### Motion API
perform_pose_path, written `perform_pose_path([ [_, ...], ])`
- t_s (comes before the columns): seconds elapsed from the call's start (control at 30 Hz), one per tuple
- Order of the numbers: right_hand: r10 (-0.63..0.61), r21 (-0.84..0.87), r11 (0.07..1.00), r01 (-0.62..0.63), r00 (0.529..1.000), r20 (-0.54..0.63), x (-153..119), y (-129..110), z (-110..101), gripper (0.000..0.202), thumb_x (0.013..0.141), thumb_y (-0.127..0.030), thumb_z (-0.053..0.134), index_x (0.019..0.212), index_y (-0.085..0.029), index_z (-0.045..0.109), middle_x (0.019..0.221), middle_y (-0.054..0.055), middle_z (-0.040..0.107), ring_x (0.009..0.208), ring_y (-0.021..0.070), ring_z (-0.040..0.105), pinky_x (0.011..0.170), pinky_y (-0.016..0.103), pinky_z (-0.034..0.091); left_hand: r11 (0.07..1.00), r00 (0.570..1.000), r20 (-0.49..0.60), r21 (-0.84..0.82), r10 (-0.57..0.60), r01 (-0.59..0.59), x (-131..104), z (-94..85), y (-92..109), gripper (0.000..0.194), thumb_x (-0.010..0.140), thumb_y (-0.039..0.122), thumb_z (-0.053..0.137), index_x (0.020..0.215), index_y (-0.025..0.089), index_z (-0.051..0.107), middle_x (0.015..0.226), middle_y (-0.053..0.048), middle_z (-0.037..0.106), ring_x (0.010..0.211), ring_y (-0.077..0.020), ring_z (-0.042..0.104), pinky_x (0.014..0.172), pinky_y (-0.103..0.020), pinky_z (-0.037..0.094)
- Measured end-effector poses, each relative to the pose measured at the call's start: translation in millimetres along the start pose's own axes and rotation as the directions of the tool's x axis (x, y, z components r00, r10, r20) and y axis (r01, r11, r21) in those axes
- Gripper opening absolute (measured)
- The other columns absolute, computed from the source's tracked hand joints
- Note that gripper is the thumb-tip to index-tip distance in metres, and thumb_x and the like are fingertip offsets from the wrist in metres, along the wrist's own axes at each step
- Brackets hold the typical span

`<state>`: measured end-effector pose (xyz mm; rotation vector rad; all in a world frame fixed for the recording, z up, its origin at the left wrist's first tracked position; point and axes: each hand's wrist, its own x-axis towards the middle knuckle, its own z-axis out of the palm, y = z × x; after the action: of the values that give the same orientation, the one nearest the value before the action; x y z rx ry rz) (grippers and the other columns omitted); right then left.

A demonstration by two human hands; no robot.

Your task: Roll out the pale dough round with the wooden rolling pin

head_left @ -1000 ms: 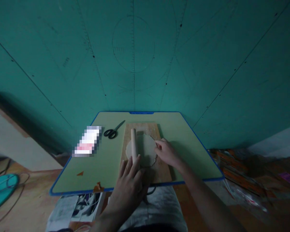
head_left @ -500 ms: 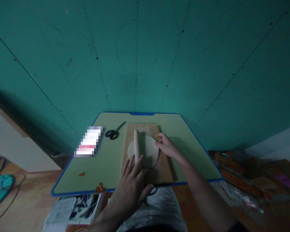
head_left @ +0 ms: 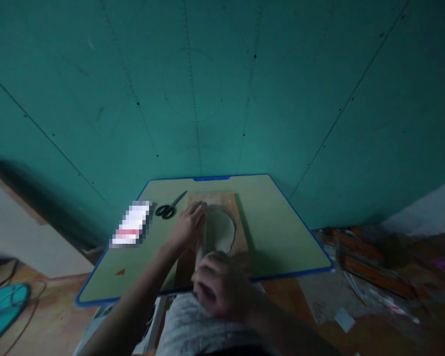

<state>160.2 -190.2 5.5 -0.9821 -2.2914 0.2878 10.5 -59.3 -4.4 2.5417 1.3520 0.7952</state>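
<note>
A wooden rolling pin (head_left: 201,242) lies lengthwise over the left part of a flat pale sheet of dough (head_left: 223,230). My left hand (head_left: 187,225) has its fingers over the pin's far end. At the near end, my right hand (head_left: 220,284) is curled and closed on it, somewhat blurred. Under the dough is a wooden board (head_left: 241,232); my hands and forearms hide its left and near parts. Much of the dough's left side is covered by the pin and my left hand.
Black-handled scissors (head_left: 168,210) and a phone with a blurred-out screen (head_left: 133,225) lie left of the board on the blue-edged table (head_left: 282,222). An orange scrap (head_left: 120,272) sits near the front left. A green wall (head_left: 222,99) rises behind the table.
My right hand has left the dough's right edge for the pin's near end. My left hand has moved from the near end to the far end. The camera view has shifted slightly.
</note>
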Motion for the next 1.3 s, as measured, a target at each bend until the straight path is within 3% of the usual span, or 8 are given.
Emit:
perform_pose_path([
  [0.2, -0.227, 0.065, 0.973, 0.221, 0.968, 0.107, 12, -7, 24, 0.025, 0.079, -0.04, 0.061, 0.089, -0.019, 0.068, 0.082, 0.002, 0.07, 0.076, 0.017, 0.06, 0.077, 0.031, 0.047, 0.998, 0.989, 0.143, 0.059, -0.018, 0.01, 32, 12.9, 5, 0.035, 0.092, 0.018, 0.042, 0.115, 0.018, 0.068, 0.145, -0.014, 0.052, 0.129, -0.0261, 0.054, 0.107, -0.047, 0.045],
  [0.4, -0.143, -0.019, 0.989, 0.149, 0.974, 0.178, 27, -13, 39, 0.025, 0.08, -0.043, 0.062, 0.08, -0.019, 0.069, 0.073, 0.003, 0.073, 0.066, 0.0183, 0.063, 0.066, 0.033, 0.045, 0.996, 0.979, 0.201, 0.084, 0.02, -0.037, 45, 23.7, 13, 0.034, 0.095, 0.022, 0.04, 0.114, 0.02, 0.068, 0.144, -0.011, 0.054, 0.14, -0.0259, 0.042, 0.113, -0.049, 0.038],
  [0.6, -0.005, 0.027, 1.0, 0.004, 1.0, 0.021, 8, -15, 40, 0.02, 0.084, -0.035, 0.058, 0.073, -0.021, 0.068, 0.063, 0.001, 0.07, 0.059, 0.0169, 0.063, 0.064, 0.032, 0.044, 0.984, 0.972, 0.233, 0.176, -0.036, -0.006, 57, 35.7, 44, 0.035, 0.099, 0.031, 0.037, 0.113, 0.023, 0.068, 0.143, -0.006, 0.056, 0.146, -0.0283, 0.032, 0.117, -0.05, 0.03],
  [0.77, 0.0, 0.094, 0.996, -0.001, 1.0, 0.005, -6, -7, 27, 0.02, 0.083, -0.032, 0.059, 0.066, -0.022, 0.065, 0.057, -0.001, 0.066, 0.053, 0.0145, 0.057, 0.061, 0.03, 0.041, 0.968, 0.959, 0.251, 0.242, -0.13, 0.067, 66, 42.4, 67, 0.033, 0.099, 0.031, 0.039, 0.11, 0.022, 0.069, 0.138, -0.007, 0.061, 0.143, -0.0301, 0.036, 0.115, -0.052, 0.03],
  [0.97, 0.046, 0.291, 0.957, -0.009, 0.991, -0.122, -29, 3, 14, 0.016, 0.081, -0.021, 0.056, 0.066, -0.022, 0.061, 0.058, -0.002, 0.065, 0.054, 0.0125, 0.054, 0.076, 0.03, 0.046, 0.968, 0.96, 0.253, 0.244, -0.117, 0.053, 75, 52.3, 87, 0.033, 0.1, 0.033, 0.039, 0.109, 0.02, 0.068, 0.133, -0.009, 0.064, 0.142, -0.0322, 0.037, 0.115, -0.055, 0.025],
  [1.13, 0.172, 0.403, 0.913, -0.062, 0.955, -0.241, -50, 9, -2, 0.015, 0.081, -0.016, 0.051, 0.08, -0.023, 0.064, 0.069, -0.002, 0.069, 0.066, 0.0124, 0.062, 0.096, 0.032, 0.045, 0.978, 0.976, 0.174, 0.183, -0.131, 0.099, 81, 60.8, 96, 0.032, 0.099, 0.033, 0.04, 0.106, 0.02, 0.069, 0.129, -0.011, 0.066, 0.135, -0.0306, 0.047, 0.108, -0.052, 0.037],
  [1.2, 0.162, 0.357, 0.93, -0.08, 0.965, -0.206, -49, 9, -3, 0.013, 0.08, -0.016, 0.053, 0.08, -0.022, 0.064, 0.069, -0.002, 0.07, 0.067, 0.0126, 0.063, 0.1, 0.034, 0.043, 0.983, 0.98, 0.169, 0.17, -0.104, 0.075, 79, 59.9, 94, 0.033, 0.099, 0.033, 0.039, 0.105, 0.02, 0.069, 0.126, -0.011, 0.067, 0.131, -0.0307, 0.05, 0.104, -0.053, 0.041],
  [1.3, -0.025, 0.186, 0.982, 0.02, 0.999, 0.024, -30, 4, 9, 0.008, 0.078, -0.024, 0.059, 0.071, -0.021, 0.062, 0.063, -0.002, 0.069, 0.061, 0.0131, 0.061, 0.087, 0.033, 0.047, 0.988, 0.983, 0.183, 0.151, -0.033, 0.005, 70, 52.4, 73, 0.029, 0.098, 0.029, 0.042, 0.107, 0.02, 0.068, 0.123, -0.01, 0.069, 0.132, -0.0273, 0.051, 0.109, -0.048, 0.039],
])
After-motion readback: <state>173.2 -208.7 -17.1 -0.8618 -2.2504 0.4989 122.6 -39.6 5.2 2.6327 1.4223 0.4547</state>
